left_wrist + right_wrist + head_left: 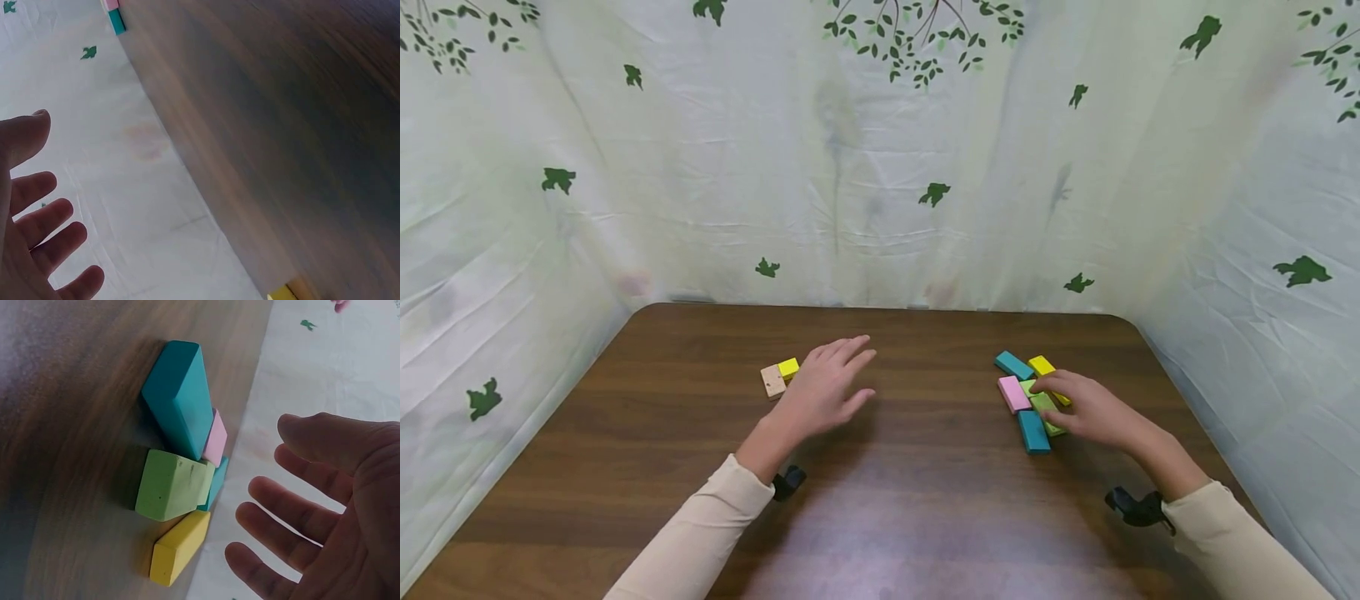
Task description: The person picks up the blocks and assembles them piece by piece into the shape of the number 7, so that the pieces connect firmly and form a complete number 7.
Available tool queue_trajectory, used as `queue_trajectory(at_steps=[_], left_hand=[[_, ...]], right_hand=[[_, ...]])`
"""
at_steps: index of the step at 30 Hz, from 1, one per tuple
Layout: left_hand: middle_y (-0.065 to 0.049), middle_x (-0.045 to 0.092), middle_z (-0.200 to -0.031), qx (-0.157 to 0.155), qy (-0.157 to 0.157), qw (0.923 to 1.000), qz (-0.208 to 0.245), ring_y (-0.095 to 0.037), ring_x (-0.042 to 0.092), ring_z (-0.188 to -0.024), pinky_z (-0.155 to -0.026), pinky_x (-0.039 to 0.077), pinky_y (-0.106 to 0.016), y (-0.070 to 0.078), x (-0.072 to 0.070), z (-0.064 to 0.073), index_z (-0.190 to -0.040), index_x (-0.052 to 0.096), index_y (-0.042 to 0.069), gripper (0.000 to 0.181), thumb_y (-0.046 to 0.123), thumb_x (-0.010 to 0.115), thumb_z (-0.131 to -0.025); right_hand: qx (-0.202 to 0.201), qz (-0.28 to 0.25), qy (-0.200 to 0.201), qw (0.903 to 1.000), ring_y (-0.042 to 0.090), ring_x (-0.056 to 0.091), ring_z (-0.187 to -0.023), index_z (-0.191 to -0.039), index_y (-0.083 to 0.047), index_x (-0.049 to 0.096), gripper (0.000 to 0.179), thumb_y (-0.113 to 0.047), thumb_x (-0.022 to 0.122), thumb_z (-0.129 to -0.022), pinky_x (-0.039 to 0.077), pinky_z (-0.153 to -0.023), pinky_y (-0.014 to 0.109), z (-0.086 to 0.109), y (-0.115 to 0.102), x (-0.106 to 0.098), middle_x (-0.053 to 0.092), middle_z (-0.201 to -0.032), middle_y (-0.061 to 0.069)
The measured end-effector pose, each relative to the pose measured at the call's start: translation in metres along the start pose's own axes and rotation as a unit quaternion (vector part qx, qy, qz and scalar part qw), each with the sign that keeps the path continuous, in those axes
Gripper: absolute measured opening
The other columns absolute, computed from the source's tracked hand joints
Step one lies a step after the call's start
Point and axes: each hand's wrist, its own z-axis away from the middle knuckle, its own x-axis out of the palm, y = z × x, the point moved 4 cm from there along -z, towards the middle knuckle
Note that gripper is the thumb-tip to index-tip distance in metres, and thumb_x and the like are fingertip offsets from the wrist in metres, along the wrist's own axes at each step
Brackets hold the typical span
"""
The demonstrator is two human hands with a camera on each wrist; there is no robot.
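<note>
On the right of the table lies a loose group of coloured blocks: a near blue block (1034, 432), a pink block (1014, 394), green blocks (1047, 408), a far blue block (1014, 365) and a yellow block (1042, 365). My right hand (1093, 406) hovers at the group's right side, thumb and fingers parted and holding nothing; it overlaps the green and yellow blocks in the head view. Left of centre, my left hand (826, 387) is held over the table with spread fingers, holding nothing. Just beyond it lie a plain wooden block (772, 382) and a small yellow block (788, 368).
The brown wooden table (925, 500) has rounded far corners. A pale curtain (880, 225) with green leaf prints encloses it at the back and both sides. Black straps with cameras sit on both wrists, below beige sleeves (700, 525).
</note>
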Motion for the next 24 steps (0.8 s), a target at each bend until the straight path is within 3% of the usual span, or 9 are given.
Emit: queue_trajectory(at_steps=[9, 18, 24], left_hand=[[-0.012, 0.053, -0.148, 0.015, -0.022, 0.999, 0.037, -0.032, 0.054, -0.132, -0.104, 0.048, -0.05, 0.012, 0.009, -0.013, -0.138, 0.058, 0.009, 0.056, 0.034, 0.072, -0.089], [-0.013, 0.051, -0.149, 0.042, -0.057, 0.9962, 0.05, -0.033, 0.053, -0.134, -0.107, 0.046, -0.049, 0.03, 0.029, -0.027, -0.139, 0.056, 0.007, 0.055, 0.034, 0.069, -0.092], [-0.012, 0.05, -0.15, 0.048, -0.089, 0.9914, 0.083, -0.031, 0.052, -0.135, -0.107, 0.047, -0.047, 0.045, 0.046, -0.041, -0.139, 0.056, 0.007, 0.054, 0.033, 0.067, -0.094]], right_hand=[[0.0, -0.002, -0.003, 1.0, 0.037, 0.06, -0.116, -0.119, -0.009, 0.067, 0.031, -0.02, 0.071, -0.09, 0.051, -0.097, 0.058, 0.002, -0.002, 0.002, 0.065, -0.125, 0.014], [0.005, -0.003, -0.014, 0.9999, 0.036, 0.06, -0.115, -0.119, -0.009, 0.067, 0.031, -0.021, 0.071, -0.09, 0.051, -0.097, 0.058, 0.001, -0.001, 0.007, 0.065, -0.125, 0.015], [0.008, 0.006, -0.016, 0.9998, 0.036, 0.059, -0.116, -0.12, -0.01, 0.068, 0.033, -0.023, 0.072, -0.09, 0.05, -0.099, 0.059, 0.003, -0.002, 0.009, 0.066, -0.124, 0.013]])
